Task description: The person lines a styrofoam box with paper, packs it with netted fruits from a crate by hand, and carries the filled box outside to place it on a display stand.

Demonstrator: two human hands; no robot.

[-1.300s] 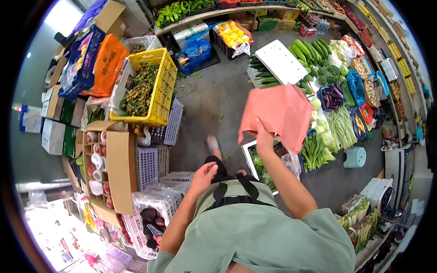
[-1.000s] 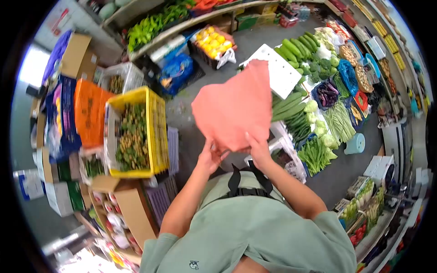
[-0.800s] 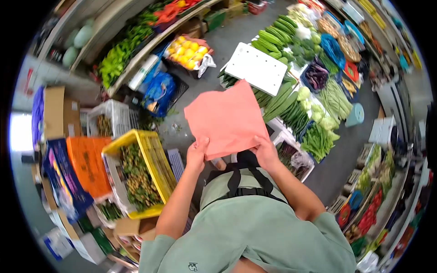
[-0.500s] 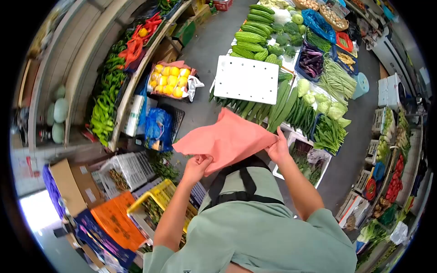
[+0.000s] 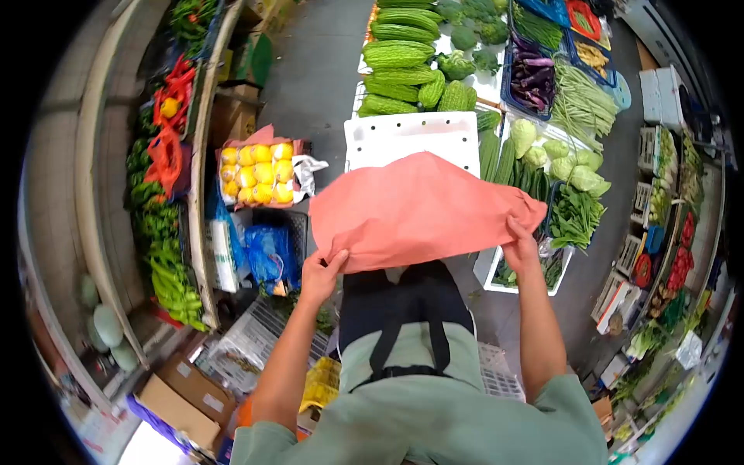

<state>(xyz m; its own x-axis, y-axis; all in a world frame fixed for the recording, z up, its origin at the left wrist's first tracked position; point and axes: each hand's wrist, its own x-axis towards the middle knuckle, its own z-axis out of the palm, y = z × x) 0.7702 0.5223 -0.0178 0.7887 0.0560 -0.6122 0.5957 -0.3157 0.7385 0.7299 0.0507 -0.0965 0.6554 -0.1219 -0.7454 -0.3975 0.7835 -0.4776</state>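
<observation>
Our left hand (image 5: pixel 319 277) and right hand (image 5: pixel 523 246) pinch the pink paper (image 5: pixel 418 209) between fingers and thumbs, opened out, not set down.

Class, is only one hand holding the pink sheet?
No: the left hand grips the pink sheet at one side, the right hand at the other.

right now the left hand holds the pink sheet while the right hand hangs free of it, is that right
Not quite: the right hand isn't free. The head view shows it gripping the pink sheet too, near the sheet's right end. The left hand does hold the sheet, as you say.
</observation>
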